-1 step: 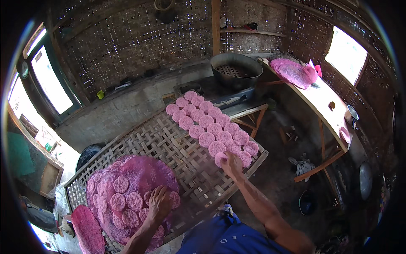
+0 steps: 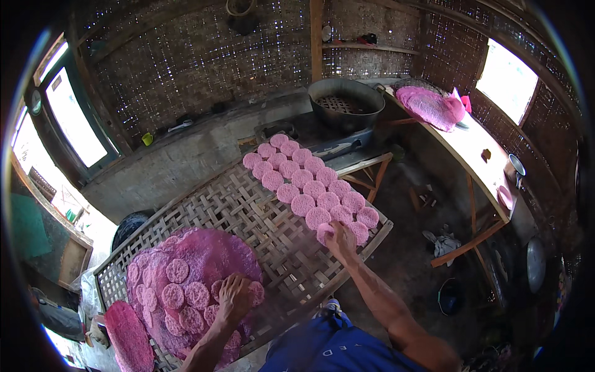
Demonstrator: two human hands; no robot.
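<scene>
Rows of pink, rough-textured round discs [image 2: 302,178] lie on a woven bamboo rack [image 2: 204,208], edge against edge. At the near end of these rows my right hand [image 2: 341,242] is closed on one pink disc [image 2: 324,232], its fingertips pinching the edge. Nearer me on the left sits a large pink-purple mound [image 2: 214,248] with several more discs [image 2: 177,270] scattered over it. My left hand [image 2: 234,297] rests on the mound, fingers bent and together, against a disc [image 2: 256,294] beside the thumb. The fingertips partly hide what they touch.
A flat pink oval piece [image 2: 128,338] lies at the rack's left corner. Beyond the rack stands a big dark pan [image 2: 347,105]. On the right, a long table [image 2: 480,155] bears another pink pile [image 2: 431,106] and a metal cup [image 2: 515,164]. A dark bucket [image 2: 450,296] stands on the floor.
</scene>
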